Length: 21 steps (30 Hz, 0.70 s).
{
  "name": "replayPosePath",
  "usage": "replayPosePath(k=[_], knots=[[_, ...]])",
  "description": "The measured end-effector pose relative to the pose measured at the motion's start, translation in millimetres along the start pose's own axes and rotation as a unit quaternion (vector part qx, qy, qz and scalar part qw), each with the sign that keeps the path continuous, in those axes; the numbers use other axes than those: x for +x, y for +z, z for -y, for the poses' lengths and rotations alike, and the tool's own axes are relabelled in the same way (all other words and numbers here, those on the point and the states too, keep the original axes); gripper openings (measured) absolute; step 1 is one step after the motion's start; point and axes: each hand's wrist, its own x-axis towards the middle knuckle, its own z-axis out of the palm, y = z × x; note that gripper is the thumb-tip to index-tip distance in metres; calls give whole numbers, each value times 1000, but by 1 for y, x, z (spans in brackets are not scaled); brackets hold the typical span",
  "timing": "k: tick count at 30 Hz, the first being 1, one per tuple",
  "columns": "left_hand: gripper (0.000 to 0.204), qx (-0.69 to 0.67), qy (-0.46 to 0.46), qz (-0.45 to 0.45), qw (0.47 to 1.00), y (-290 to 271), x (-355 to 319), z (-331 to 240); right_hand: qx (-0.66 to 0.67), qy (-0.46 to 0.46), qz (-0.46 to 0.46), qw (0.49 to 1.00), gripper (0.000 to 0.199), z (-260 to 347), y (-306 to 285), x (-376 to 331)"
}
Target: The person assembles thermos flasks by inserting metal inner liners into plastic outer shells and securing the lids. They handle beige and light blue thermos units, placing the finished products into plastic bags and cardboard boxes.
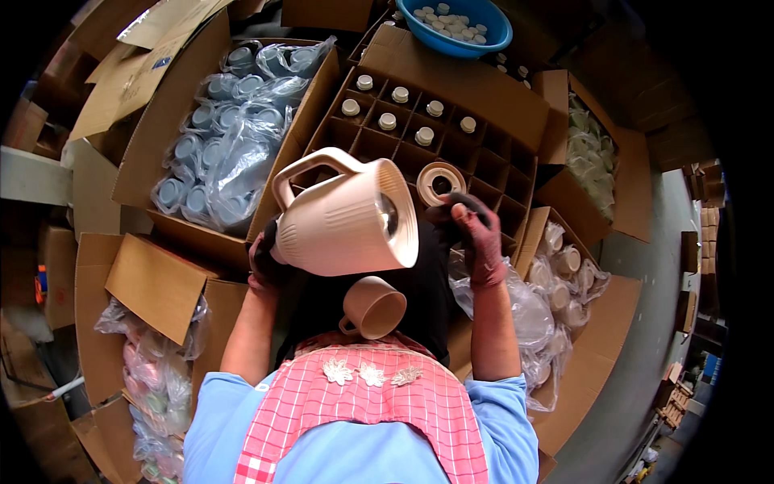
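The pale pink jug (339,222) is tilted above the person's lap, its open mouth facing right, its handle toward the far left, and something shiny showing inside. The left hand (268,256), in a dark and reddish glove, is clamped on the jug's base end. The right hand (481,242), gloved alike, is apart from the left, its fingers bent beside the ring-shaped lid (427,184) just past the mouth; whether they touch the lid I cannot tell. The step in hand looks like fitting or checking the jug's parts, and the next move seems to call for a steady left grip while the right hand deals with the lid, squaring it to the mouth if it is to go on. A matching cup (373,308) lies tipped on the lap, nearer the body, and could roll if the knees shift. Beyond the jug is a divided box (528,184) with white-capped bottles (423,136) in some far slots, and farther still a blue basin (500,36) of white caps. To the far left, a carton holds bagged blue-grey cups (211,152); near right, another has bagged pale cups (567,262).
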Motion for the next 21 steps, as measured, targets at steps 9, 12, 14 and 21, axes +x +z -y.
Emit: replayPosePath(k=[9, 12, 14, 21], knots=[[53, 211, 79, -6, 974, -19, -2, 9, -739, -19, -64, 671, 68, -139, -79, 93], [53, -53, 10, -30, 998, 7, -2, -1, -799, 15, -34, 600, 71, -163, -89, 107], [53, -43, 13, -47, 998, 9, -3, -3, -807, 12, -26, 590, 69, -177, -98, 113], [49, -36, 20, -82, 996, -11, -3, -2, -795, -29, -56, 604, 70, -182, -99, 126]])
